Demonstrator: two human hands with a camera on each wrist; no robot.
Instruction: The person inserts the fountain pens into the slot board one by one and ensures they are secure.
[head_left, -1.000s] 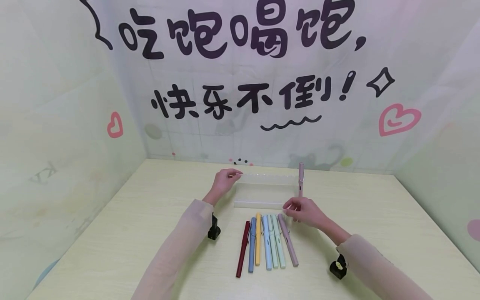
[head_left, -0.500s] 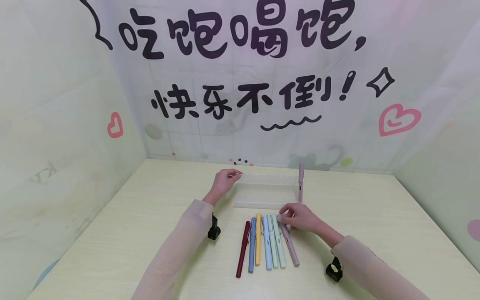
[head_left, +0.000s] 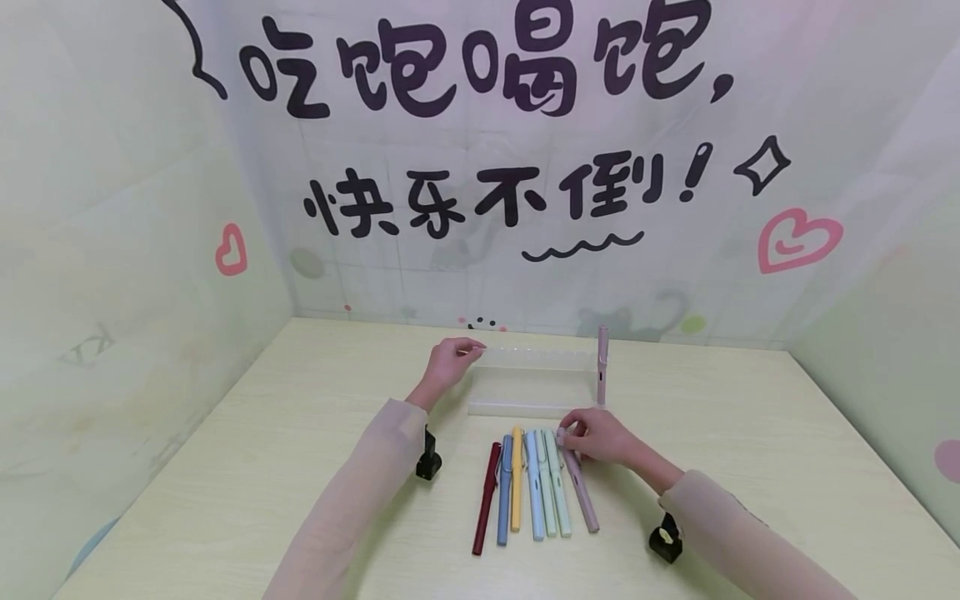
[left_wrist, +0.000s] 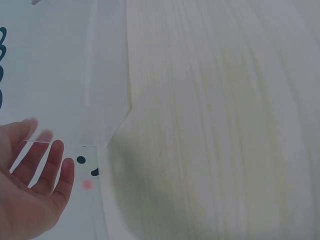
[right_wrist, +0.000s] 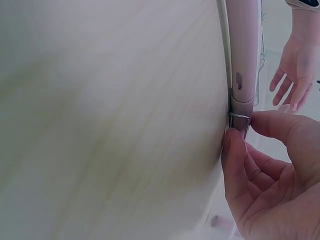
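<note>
A clear plastic pen rack (head_left: 528, 410) stands at the back of the table. My left hand (head_left: 447, 360) pinches its upper left corner between thumb and fingers. In the left wrist view the rack's transparent side panel (left_wrist: 107, 65) runs past that hand. One mauve pen (head_left: 602, 367) stands upright at the rack's right end. A second mauve pen (head_left: 583, 497) lies on the table, and my right hand (head_left: 602, 436) pinches its capped end by thumb and fingertips. The right wrist view shows this pen's barrel (right_wrist: 243, 50) and its clip close up, with the fingers at the cap.
Left of the mauve pen lie a dark red pen (head_left: 486, 500), a blue pen (head_left: 505, 492), a yellow pen (head_left: 516, 479), a light blue pen (head_left: 535, 487) and two pale green pens (head_left: 560, 492). A printed cloth backdrop (head_left: 420, 283) borders the table (head_left: 300, 433).
My right hand has moved down and slightly left from the rack's front right corner to the lying mauve pen and taken hold of its end. The left hand stays at the rack.
</note>
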